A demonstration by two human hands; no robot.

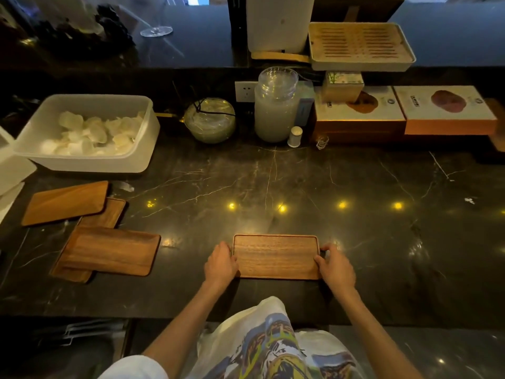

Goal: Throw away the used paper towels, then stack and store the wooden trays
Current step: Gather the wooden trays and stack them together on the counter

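Dark marble counter (273,181), veined and dotted with lamp reflections. Near its front edge, a wooden tray (276,257) lying flat, rim up. Left hand (220,265) on its left short end, right hand (335,266) on its right short end, fingers of both curled around the tray's edges in a grip. Off to the left, well apart, more wooden trays (109,253) in a loose overlapping heap, one (65,202) upside down. Behind those, a white plastic tub (87,162) holding crumpled pale pieces (93,135). Along the back, a glass jar (276,110) and printed boxes (404,110).
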